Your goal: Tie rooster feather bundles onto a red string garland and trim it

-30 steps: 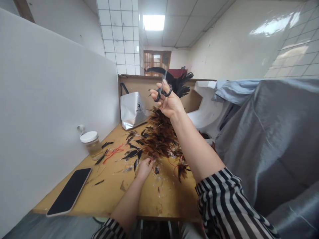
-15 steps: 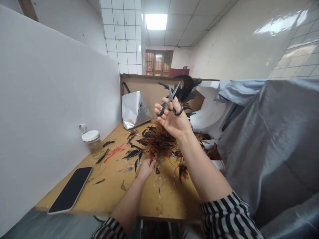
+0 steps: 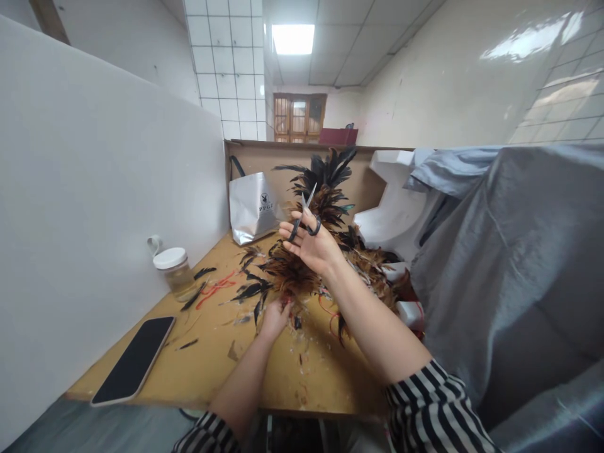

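Observation:
My right hand (image 3: pixel 312 246) is raised above the bench with its fingers through the black handles of a pair of scissors (image 3: pixel 304 217), blades pointing up. Below and behind it lies a thick strip of brown and black feathers (image 3: pixel 302 270), running up to a black tuft (image 3: pixel 330 170) at the back. My left hand (image 3: pixel 275 317) rests low on the wooden bench (image 3: pixel 207 365), fingers pinched on the near end of the feather strip.
A lidded jar (image 3: pixel 174 272) and a dark phone (image 3: pixel 134 360) lie at the left by a white partition. Red cord (image 3: pixel 214 289) and loose black feathers are scattered nearby. A silver bag (image 3: pixel 252 207) stands at the back. Grey cloth (image 3: pixel 509 264) covers the right side.
My right hand has come down and nearer with the scissors. The black feather tuft has swung upright at the back. My left hand has stayed on the feathers.

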